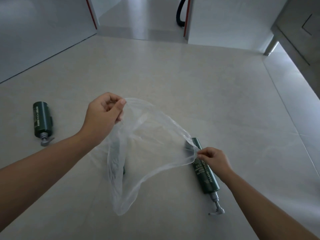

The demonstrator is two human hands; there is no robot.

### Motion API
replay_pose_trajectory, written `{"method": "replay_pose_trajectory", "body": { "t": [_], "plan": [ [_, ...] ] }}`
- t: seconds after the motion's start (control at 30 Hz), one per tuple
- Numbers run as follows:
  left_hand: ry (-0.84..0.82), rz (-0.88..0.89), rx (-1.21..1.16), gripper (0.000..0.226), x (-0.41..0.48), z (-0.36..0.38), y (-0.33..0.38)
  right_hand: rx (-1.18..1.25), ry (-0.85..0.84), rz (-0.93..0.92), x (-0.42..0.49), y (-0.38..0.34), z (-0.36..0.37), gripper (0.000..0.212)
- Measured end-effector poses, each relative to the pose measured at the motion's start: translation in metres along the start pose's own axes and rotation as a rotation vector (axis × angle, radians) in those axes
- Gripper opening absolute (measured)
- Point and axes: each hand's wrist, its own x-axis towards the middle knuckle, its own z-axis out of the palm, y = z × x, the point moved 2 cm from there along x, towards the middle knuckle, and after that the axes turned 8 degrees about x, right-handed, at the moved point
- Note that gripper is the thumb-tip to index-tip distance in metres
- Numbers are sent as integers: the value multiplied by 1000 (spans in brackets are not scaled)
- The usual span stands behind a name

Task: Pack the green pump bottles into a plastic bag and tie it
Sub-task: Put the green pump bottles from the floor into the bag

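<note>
Clear plastic bag (152, 144) held spread between both hands over the pale floor (190, 80).
The left hand (103, 112) pinches one rim edge and the right hand (213, 160) pinches the opposite edge. The left bottle (42, 120) lies well off to the side. The right bottle (206, 175) lies beneath the right hand. A dark green shape (117, 153) shows through the film; inside or behind, cannot tell.
</note>
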Motion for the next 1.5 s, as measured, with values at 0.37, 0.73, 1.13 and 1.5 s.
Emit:
{"method": "replay_pose_trajectory", "body": {
  "t": [0.37, 0.73, 1.13, 1.5],
  "plan": [
    [-105, 44, -17, 16, -5, 30, 0, 123, 59, 95, -31, 28, -24, 21],
    [-189, 54, -25, 18, -15, 49, -4, -24, 54, 320, -63, 79, -7, 61],
    [-183, 41, -20, 17, -19, 36, -5, -48, 22, 407, -54, 81, 6, 66],
    [-169, 58, -4, 17, -15, 42, -6, 75, 108, 385, -58, 72, -11, 59]
  ]
}}
